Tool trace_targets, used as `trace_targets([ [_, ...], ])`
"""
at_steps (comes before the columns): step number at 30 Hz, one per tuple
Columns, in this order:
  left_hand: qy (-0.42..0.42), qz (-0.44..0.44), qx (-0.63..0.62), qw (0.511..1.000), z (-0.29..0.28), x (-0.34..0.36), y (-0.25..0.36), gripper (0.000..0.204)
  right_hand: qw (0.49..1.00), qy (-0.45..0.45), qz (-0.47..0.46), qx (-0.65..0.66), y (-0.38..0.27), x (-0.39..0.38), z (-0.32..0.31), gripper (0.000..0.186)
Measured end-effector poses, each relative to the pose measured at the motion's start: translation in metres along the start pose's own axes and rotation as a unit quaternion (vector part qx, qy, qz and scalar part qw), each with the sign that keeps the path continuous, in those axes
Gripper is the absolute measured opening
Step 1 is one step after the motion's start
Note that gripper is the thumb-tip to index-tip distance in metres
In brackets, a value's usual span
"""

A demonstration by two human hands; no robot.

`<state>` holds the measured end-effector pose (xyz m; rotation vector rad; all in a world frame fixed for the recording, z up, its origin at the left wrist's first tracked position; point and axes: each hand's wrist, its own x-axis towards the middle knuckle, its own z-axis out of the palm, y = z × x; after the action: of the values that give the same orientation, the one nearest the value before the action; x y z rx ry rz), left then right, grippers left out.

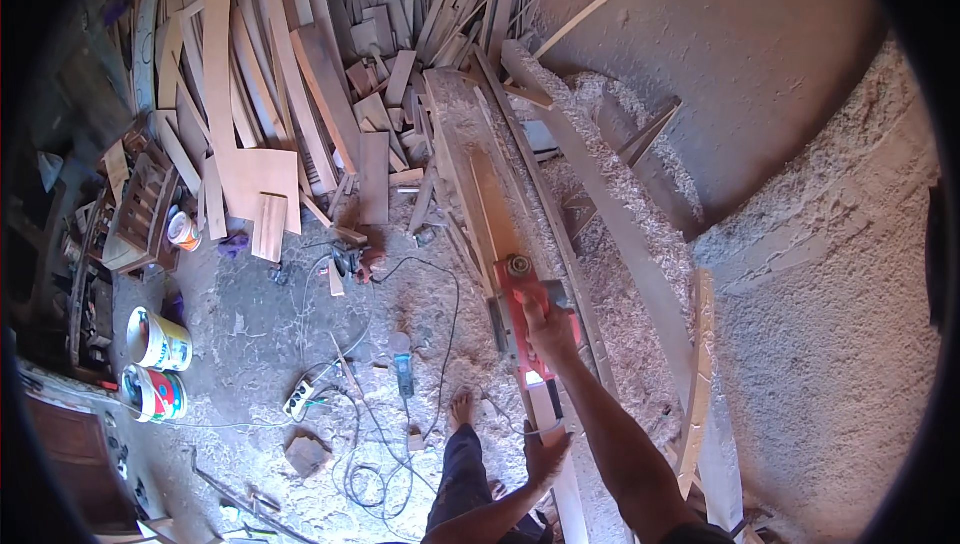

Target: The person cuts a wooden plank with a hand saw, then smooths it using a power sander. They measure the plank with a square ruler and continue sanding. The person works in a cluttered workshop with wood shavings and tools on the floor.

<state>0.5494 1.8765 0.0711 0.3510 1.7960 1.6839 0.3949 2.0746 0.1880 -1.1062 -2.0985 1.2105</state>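
My right hand is closed on the handle of a red power planer, which rests on a narrow wooden board along a long, shaving-covered wooden beam. Below the planer, my left hand grips the near part of the board, fingers curled at its side. A dark cord runs near the board. My bare foot stands left of the beam.
Wood offcuts are heaped at top left. A blue power tool, tangled cables, a power strip and buckets lie on the left floor. Long curved planks and shavings are on the right.
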Motion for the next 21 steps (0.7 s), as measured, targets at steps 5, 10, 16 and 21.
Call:
trace_targets([
  [5, 0.014, -0.045, 0.006, 0.999, -0.013, 0.006, 0.045, 0.066, 0.985, -0.066, 0.133, 0.093, -0.055, 0.094, 0.027, 0.061],
  [10, -0.008, -0.070, 0.010, 0.997, -0.019, 0.014, 0.054, 0.070, 0.977, -0.069, 0.151, 0.136, -0.081, 0.198, 0.060, 0.059],
  [16, 0.055, 0.021, 0.025, 0.998, 0.005, -0.015, -0.011, 0.096, 0.966, -0.109, 0.134, 0.190, -0.103, 0.322, 0.094, 0.045],
  [21, -0.026, -0.025, 0.052, 0.998, -0.004, -0.010, -0.010, 0.089, 0.975, -0.054, 0.109, 0.187, -0.096, 0.375, 0.103, 0.054],
])
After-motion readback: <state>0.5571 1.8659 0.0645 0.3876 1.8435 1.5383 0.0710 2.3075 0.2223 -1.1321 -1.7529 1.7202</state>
